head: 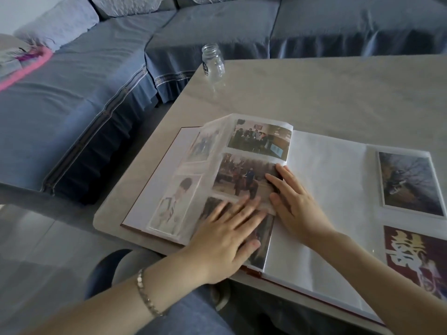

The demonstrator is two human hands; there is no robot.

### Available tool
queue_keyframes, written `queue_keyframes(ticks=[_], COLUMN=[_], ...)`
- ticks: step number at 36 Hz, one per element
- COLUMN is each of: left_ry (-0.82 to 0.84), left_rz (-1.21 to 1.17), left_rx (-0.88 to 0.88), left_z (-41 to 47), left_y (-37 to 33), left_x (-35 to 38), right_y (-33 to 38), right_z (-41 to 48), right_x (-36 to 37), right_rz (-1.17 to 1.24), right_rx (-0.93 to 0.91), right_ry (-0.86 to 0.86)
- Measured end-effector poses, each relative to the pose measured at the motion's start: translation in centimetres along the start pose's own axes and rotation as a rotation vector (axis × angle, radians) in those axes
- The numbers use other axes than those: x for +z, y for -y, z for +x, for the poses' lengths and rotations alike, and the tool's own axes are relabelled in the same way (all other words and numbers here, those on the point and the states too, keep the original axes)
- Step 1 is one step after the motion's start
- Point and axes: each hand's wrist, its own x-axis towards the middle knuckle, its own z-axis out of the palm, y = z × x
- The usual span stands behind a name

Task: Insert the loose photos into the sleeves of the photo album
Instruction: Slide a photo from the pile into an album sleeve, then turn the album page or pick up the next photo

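Creasing threatens the arched album page [256,139] if the left hand [227,234] and right hand [294,201], both flat and holding nothing, press unevenly.

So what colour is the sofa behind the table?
The sofa is blue-grey, clearest in the head view.

Blue sofa [96,68] beside pale table [314,97]

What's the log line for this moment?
left hand: flat on clear plastic sleeve page | right hand: touching middle outdoor photo | red-edged photo album: open
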Motion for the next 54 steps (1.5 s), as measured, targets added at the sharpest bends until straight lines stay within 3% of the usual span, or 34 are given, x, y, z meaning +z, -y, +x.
queue_keyframes(ticks=[8,14,20,24,26,32,38,42,47,48,51,54], left_ry=[0.016,-0.173,-0.449,-0.349,-0.302,-0.25,-0.163,-0.095,0.12,0.175,0.31,0.39], left_rz=[-0.094,-0.044,-0.292,-0.428,-0.46,-0.526,-0.64,-0.868,-1.263,-1.313,-1.471,-1.577], left_rx=[-0.21,-0.384,-0.086,-0.038,-0.018,0.004,-0.038,-0.103,-0.152,-0.15,-0.109,-0.054], left_z=[0.3,2.5,7.4,10.3,11.3,12.4,13.2,14.2,14.9,15.0,15.4,15.5], left_y=[1.9,-1.1,-6.1,-9.6,-10.9,-13.6,-14.7,-15.9,-19.4,-20.2,-22.2,-23.2], left_x=[0.4,-1.8,-3.8,-4.2,-4.0,-3.9,-3.4,-3.1,-4.0,-4.3,-5.0,-5.2], right_y=[0.3,0.1,-2.7,-5.3,-6.5,-9.6,-10.3,-8.9,-9.4,-9.7,-8.6,-6.5], right_z=[0.0,-1.7,-6.4,-10.4,-12.3,-16.0,-16.8,-16.4,-17.1,-17.1,-16.5,-15.6], right_x=[-0.7,-3.7,-9.9,-14.3,-16.2,-19.6,-20.1,-20.9,-21.0,-20.9,-20.5,-19.6], right_rz=[0.006,0.01,-0.124,-0.278,-0.39,-0.607,-0.807,-0.911,-0.866,-0.837,-0.747,-0.669], right_rx=[0.036,0.111,0.299,0.447,0.606,0.958,0.827,0.815,0.521,0.472,0.284,0.085], right_ry=[0.08,0.12,0.022,-0.078,-0.095,0.055,0.118,0.027,-0.549,-0.6,-0.623,-0.448])
